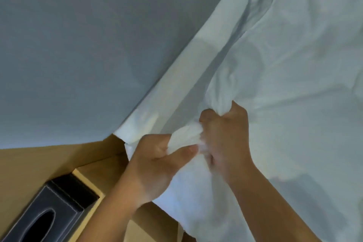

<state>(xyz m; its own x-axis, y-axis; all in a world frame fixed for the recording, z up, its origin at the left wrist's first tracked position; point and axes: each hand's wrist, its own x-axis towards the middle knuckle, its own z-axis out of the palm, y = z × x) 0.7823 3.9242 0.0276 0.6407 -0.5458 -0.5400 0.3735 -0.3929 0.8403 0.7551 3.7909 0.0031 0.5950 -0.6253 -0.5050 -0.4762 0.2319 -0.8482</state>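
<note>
A pale grey-blue wall (pixel 78 45) fills the far left of the view, and a bed covered in white runs along it from the near middle to the far right. At the near left stands a light wooden bedside unit (pixel 29 167) with a black stitched tissue box (pixel 45 216) on it.

The white sheet (pixel 284 65) lies rumpled over the bed, with a flat folded band (pixel 176 88) running beside the wall. Its near corner is gathered into a tight bunch (pixel 186 137) just beside the wooden unit, and both hands work there. The left hand (pixel 155 165) pinches the bunch between thumb and curled fingers. The right hand (pixel 225 139) is clenched on the gathered cloth just to the right, knuckles up, almost touching the left.

The step looks like seating or tightening this corner of the bedding. To do it well, the two grips should probably stay close together, so that the pull goes into the corner rather than across the loose cloth. A steady draw toward the near left corner would likely suit better than a jerk, which could drag the folded band away from the wall. The creases fanning out from the right hand suggest slack on the far right, so smoothing that side afterwards seems wise. The tissue box sits near the left forearm and could be knocked.
</note>
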